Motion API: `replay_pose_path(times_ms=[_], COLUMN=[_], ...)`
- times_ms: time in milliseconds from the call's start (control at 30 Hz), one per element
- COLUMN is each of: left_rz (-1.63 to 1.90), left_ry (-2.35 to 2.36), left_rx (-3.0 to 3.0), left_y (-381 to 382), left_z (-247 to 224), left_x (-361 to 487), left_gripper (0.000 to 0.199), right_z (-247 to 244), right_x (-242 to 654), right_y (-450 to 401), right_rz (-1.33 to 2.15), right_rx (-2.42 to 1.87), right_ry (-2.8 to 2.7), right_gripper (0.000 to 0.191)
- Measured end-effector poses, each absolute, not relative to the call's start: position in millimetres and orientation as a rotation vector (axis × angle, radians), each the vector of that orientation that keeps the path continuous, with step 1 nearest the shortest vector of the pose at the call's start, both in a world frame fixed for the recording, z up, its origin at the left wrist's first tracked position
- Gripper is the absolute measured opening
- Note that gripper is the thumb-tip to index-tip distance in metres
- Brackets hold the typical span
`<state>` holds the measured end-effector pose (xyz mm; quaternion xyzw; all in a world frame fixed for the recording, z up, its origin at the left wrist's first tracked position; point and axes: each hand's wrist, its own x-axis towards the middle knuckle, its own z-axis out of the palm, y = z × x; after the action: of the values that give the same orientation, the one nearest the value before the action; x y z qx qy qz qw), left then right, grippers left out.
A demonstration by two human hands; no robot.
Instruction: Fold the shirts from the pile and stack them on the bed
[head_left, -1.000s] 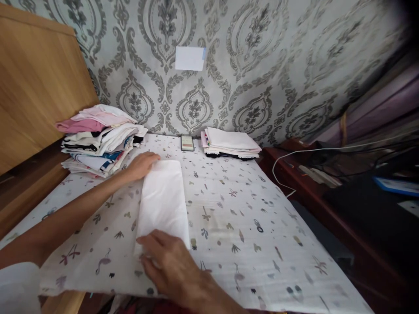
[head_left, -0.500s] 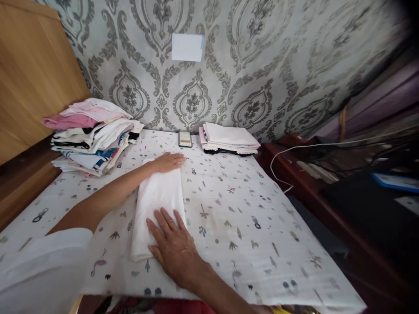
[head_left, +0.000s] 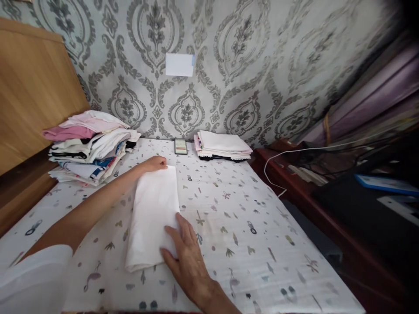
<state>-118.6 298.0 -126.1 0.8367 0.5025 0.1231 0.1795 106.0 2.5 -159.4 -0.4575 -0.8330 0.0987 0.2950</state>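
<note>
"Surroundings?"
"Folded white cloth lies lengthwise on the patterned sheet. Beyond it, the clothes pile blocks far left, the small dark-framed object sits mid-rear, and the folded stack blocks far right, near the wall."
"Hands?"
"Right hand: fingers partly spread, touching the cloth's right side. Left hand: fingers curled at the far edge; cannot tell whether it pinches fabric."
"Clearance?"
"Sheet's near edge lies just beyond the cloth's near end; open sheet extends rightward to the edge beside the red-brown desk."
</note>
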Motion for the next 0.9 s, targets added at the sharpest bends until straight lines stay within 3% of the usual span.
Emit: replay_pose_path(times_ms=[367,533,767,900], left_rz=[0.439,0.305,0.062,0.256], left_ry=[1.255,1.309,1.286,1.267], left_rx=[2.386,2.269,1.943,1.737], left_y=[290,288,281,262], left_z=[-131,-119,-97,-74], left_x=[-97,-106,-113,-125], left_gripper=[0.023,0.037,0.041,0.046], right_z=[-159,-157,-131,-117], right_x=[106,109,104,113], right_y=[2,0,5,10], right_rz=[0.313,0.311,0.512,0.892], right_rx=[-1.206,-1.513,-1.721,-1.536], right_ry=[-2.205,-2.033,-2.031,-1.793], right_gripper=[0.043,0.068,0.021,0.015])
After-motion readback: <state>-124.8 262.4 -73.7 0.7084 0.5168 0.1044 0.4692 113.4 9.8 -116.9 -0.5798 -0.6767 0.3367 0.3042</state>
